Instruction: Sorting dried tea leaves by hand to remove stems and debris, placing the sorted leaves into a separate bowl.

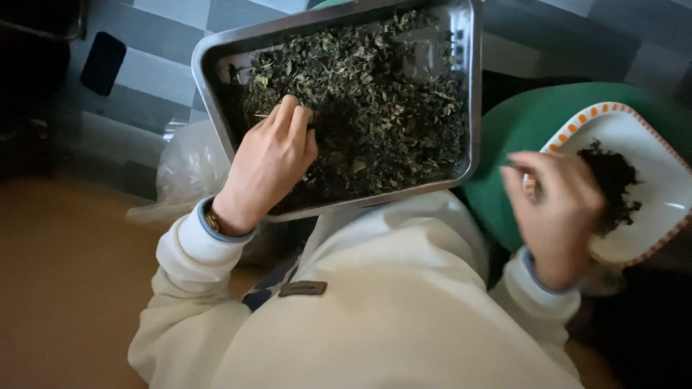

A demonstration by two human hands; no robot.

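Resting on our lap, the metal tray point(216, 54) sits at twelve o'clock, tilted a little toward us, so the dried green leaves point(375, 108) spread across it lie within easy reach. Our left hand point(270, 162) lies on the tray's near left corner, at about ten o'clock, fingers curled narrowly and tips pressed into the leaves, seemingly pinching a thin pale stem; whether anything is truly gripped we cannot tell. Our right hand point(559, 209) is over at three o'clock, above the near edge of a white dish with an orange-dashed rim point(663, 187), fingers drawn together; what, if anything, they hold is hidden. A small dark heap of picked bits point(613, 180) lies in that dish, kept apart from the leaves. The dish rests on a green cushion point(519, 126) just beside the tray. A crumpled clear plastic bag point(184, 169) lies at nine o'clock, under the tray's left edge.
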